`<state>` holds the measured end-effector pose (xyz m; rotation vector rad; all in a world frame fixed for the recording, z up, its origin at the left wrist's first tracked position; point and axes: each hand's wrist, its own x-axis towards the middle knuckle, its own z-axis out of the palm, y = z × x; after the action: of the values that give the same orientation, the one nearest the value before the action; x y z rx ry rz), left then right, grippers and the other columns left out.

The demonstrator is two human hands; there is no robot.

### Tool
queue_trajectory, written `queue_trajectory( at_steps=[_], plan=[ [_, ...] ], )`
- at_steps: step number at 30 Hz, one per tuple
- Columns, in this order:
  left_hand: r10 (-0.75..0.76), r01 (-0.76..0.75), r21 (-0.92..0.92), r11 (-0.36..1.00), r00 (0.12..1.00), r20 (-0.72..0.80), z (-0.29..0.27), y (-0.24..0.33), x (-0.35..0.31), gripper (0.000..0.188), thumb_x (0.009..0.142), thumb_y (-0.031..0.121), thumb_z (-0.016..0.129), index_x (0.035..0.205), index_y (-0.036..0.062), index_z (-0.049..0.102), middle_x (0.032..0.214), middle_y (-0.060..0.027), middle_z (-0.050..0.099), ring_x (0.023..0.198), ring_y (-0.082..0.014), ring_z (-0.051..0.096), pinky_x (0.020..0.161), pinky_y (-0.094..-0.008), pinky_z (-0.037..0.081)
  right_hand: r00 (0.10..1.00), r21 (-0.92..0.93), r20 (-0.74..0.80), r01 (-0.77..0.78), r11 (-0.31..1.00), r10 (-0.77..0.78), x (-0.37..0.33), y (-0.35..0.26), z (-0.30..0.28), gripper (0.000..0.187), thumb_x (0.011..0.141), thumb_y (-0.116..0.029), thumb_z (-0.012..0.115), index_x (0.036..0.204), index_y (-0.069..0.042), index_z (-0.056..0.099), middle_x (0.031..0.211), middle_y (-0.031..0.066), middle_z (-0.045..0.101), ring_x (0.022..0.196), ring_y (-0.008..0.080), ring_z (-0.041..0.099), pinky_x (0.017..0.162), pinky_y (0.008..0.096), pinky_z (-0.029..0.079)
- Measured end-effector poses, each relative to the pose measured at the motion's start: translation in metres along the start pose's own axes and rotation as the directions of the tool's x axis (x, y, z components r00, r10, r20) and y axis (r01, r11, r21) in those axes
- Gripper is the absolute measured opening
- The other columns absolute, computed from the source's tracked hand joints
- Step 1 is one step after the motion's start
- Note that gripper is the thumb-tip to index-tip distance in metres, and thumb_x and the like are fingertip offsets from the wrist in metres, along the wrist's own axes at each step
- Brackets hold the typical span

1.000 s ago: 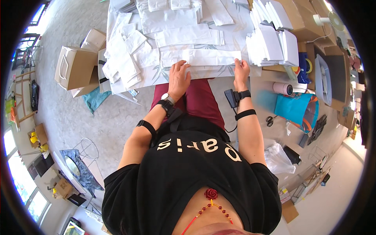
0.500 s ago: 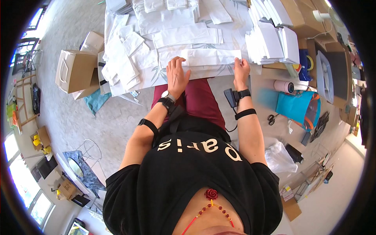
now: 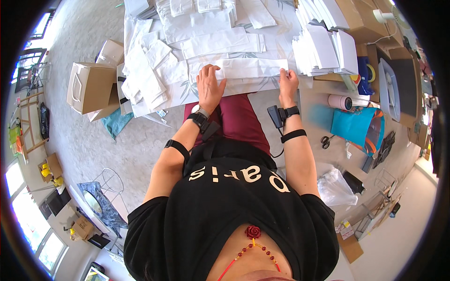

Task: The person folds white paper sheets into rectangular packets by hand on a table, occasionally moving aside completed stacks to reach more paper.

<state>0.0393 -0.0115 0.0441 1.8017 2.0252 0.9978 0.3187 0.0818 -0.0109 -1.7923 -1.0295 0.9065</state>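
A long, flat, folded white strip of thin, plastic-like sheet (image 3: 255,67) lies across the table near its front edge. My right hand (image 3: 288,86) pinches its right end between thumb and fingers. Over the left end rests my left hand (image 3: 209,89), palm down, its fingers slightly bent and its thumb apart. Just beyond lie more flat white strips (image 3: 222,43), partly overlapping. To the left, a loose heap of similar white pieces (image 3: 143,70) reaches the table's edge.
Stacks of folded white sheets (image 3: 321,49) stand at the table's right side, by cardboard boxes (image 3: 370,23). A pink bottle (image 3: 338,102), a blue bag (image 3: 354,125) and scissors (image 3: 326,141) are at my right. On the floor at left stands a cardboard box (image 3: 91,88).
My left hand has shifted very slightly left and toward the far side on the strip. My right hand keeps its pinch on the right end.
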Motion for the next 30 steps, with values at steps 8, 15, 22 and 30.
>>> queue_trajectory(
  at_steps=[8, 15, 22, 30],
  plan=[
    [0.001, -0.002, 0.036, 0.999, 0.999, 0.044, -0.002, 0.003, -0.002, 0.056, 0.081, 0.017, 0.084, 0.129, 0.0069, 0.057, 0.137, -0.0151, 0.053, 0.131, -0.0347, 0.048, 0.108, -0.0493, 0.038, 1.000, -0.032, -0.019, 0.010, 0.999, -0.011, -0.001, -0.001, 0.001, 0.030, 0.094, -0.027, 0.072, 0.101, 0.002, 0.070, 0.081, 0.0067, 0.067, 0.073, 0.0172, 0.060, 0.070, 0.0348, 0.048],
    [0.179, -0.232, 0.174, 0.957, 0.945, 0.272, 0.003, 0.008, -0.010, 0.084, 0.094, 0.047, 0.070, 0.158, 0.0037, 0.038, 0.170, -0.0138, 0.026, 0.160, -0.0300, 0.018, 0.127, -0.0538, 0.015, 0.999, -0.051, -0.008, 0.040, 0.998, -0.041, 0.000, 0.003, 0.002, 0.029, 0.094, -0.026, 0.073, 0.100, 0.002, 0.069, 0.078, 0.0048, 0.064, 0.069, 0.0148, 0.059, 0.065, 0.0328, 0.048],
    [0.174, -0.264, 0.227, 0.937, 0.920, 0.350, 0.014, -0.002, -0.017, 0.089, 0.097, 0.055, 0.061, 0.163, 0.0045, 0.030, 0.173, -0.0119, 0.024, 0.161, -0.0252, 0.016, 0.129, -0.0544, 0.006, 0.997, -0.068, 0.011, 0.080, 0.994, -0.079, 0.007, 0.013, 0.001, 0.030, 0.095, -0.024, 0.074, 0.108, 0.002, 0.067, 0.082, 0.0020, 0.063, 0.068, 0.0094, 0.057, 0.061, 0.0270, 0.049],
    [0.178, -0.275, 0.241, 0.931, 0.917, 0.357, 0.015, -0.005, -0.018, 0.089, 0.098, 0.056, 0.060, 0.163, 0.0047, 0.029, 0.173, -0.0119, 0.023, 0.161, -0.0244, 0.017, 0.129, -0.0551, 0.005, 0.972, -0.211, -0.087, 0.195, 0.958, -0.217, 0.002, 0.000, 0.003, 0.029, 0.092, -0.026, 0.073, 0.098, 0.002, 0.069, 0.083, 0.0139, 0.071, 0.073, 0.0272, 0.067, 0.071, 0.0405, 0.052]
  ],
)
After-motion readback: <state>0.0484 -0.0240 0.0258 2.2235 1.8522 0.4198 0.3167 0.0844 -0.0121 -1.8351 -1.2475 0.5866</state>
